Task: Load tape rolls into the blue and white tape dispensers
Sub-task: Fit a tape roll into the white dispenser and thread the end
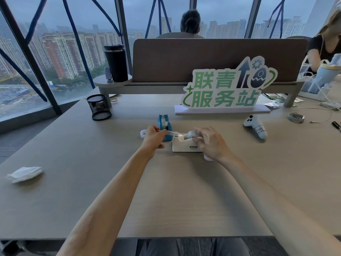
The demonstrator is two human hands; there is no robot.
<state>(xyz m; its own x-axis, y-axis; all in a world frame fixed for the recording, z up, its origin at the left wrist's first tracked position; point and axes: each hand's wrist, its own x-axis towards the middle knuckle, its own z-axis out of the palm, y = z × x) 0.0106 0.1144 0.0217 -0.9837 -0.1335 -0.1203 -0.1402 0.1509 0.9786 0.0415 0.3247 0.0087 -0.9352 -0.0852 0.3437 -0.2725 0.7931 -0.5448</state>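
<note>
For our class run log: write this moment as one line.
left hand: pulling tape end | right hand: steadying roll in white dispenser | blue dispenser: roll loaded

A pale wood-grain counter carries a blue tape dispenser just beside a white tape dispenser at its centre. A black mesh pen cup stands toward the far left, a crumpled white tissue lies near the left edge, and a green-lettered sign and a white controller sit farther right.
</note>
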